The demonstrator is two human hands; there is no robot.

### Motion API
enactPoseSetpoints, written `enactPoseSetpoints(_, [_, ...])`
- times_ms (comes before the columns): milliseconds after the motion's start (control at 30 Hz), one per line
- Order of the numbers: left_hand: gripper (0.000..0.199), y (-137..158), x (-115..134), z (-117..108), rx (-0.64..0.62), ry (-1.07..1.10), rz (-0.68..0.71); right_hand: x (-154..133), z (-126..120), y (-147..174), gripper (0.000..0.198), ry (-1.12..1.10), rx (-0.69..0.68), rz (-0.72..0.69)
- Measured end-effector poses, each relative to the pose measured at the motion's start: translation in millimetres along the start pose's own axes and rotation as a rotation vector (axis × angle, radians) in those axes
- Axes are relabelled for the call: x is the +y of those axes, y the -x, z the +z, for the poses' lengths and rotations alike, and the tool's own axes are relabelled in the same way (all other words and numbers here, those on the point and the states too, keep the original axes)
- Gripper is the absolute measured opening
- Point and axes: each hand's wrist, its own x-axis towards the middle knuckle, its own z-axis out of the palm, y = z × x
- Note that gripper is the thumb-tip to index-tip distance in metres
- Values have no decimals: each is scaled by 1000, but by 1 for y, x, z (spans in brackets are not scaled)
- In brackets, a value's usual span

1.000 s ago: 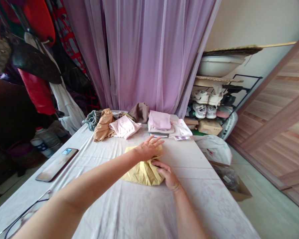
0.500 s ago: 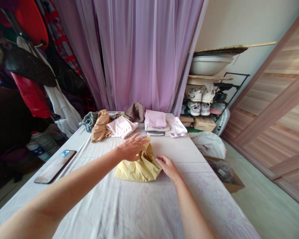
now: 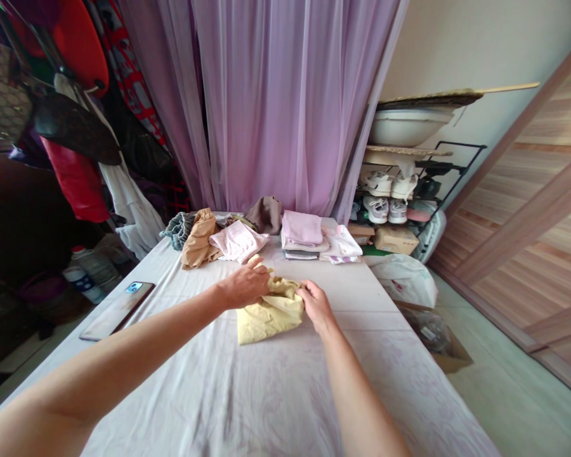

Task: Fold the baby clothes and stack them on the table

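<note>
A yellow cloth garment [image 3: 269,317] lies bunched and partly folded in the middle of the covered table; its exact kind cannot be told. My left hand [image 3: 247,284] is closed on its upper left part, with a bit of yellow fabric showing above the fingers. At the upper right edge, my right hand [image 3: 315,303] pinches the cloth between thumb and fingers. Behind it lie a pale pink patterned cloth [image 3: 239,241] and a tan garment [image 3: 200,244]. A stack of folded clothes [image 3: 303,230] sits farther back, beside a white folded garment [image 3: 341,243].
A phone [image 3: 118,311] rests on the left of the white tablecloth [image 3: 195,393]. Purple curtains [image 3: 276,108] hang behind the table. To the right stand a rack with shoes [image 3: 385,197], a white plastic bag [image 3: 404,279] and an open box [image 3: 433,336] on the floor.
My left hand has gone from spread over the yellow garment to closed on it. My right hand has moved up to its edge, and the garment is gathered narrower. The view has shifted slightly.
</note>
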Motion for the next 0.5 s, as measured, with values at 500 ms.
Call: enactPoseSetpoints(500, [25,14,51,-11,-520,-75,-322,26,-34,2,24,-284,781,-56])
